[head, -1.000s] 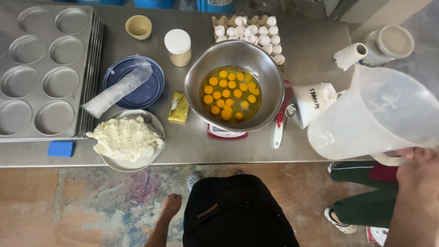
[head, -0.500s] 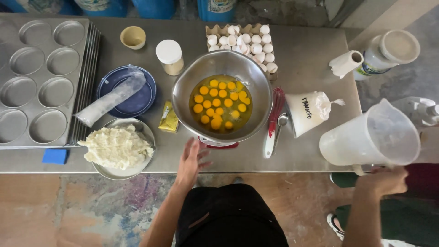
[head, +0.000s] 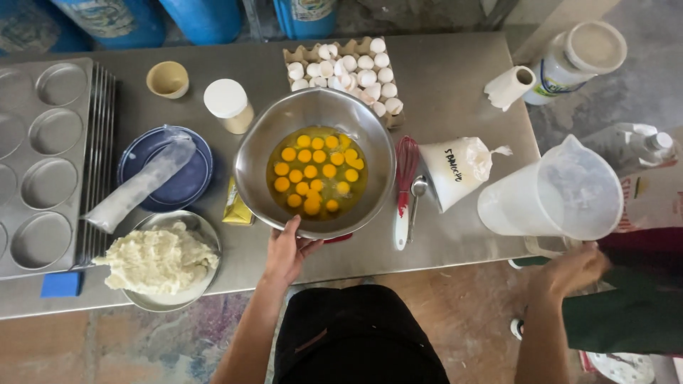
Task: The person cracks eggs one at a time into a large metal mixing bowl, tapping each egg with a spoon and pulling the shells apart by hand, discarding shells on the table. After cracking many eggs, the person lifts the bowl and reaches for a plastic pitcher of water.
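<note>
Far left on the grey metal bench (head: 455, 78) sits a big metal muffin tray (head: 43, 163) with round cups, nothing in them. Next to it there's a dark blue plate (head: 192, 181) with a clear plastic bag (head: 139, 185) of something white lying across it, and in front of that a shallow metal dish heaped with pale creamy dough or butter (head: 160, 259).

Middle of the bench: a wide stainless steel mixing bowl (head: 256, 167) full of cracked eggs, lots of whole yellow yolks (head: 316, 171) in it. The left hand (head: 286, 249) grips the near rim, fingers curled against the bowl's outside, so it looks like it's steadying the bowl. Behind it is a cardboard tray of white eggshells (head: 356, 67), and just right of the bowl a red whisk (head: 404, 181) beside a spoon.

Far right, the right hand (head: 573, 270) is closed on the handle of a translucent plastic measuring jug (head: 555, 195), held at the bench's right end, well apart from the bowl. I'd guess it's the adding stage; the jug needs swinging left over the bowl and tipping carefully.
</note>
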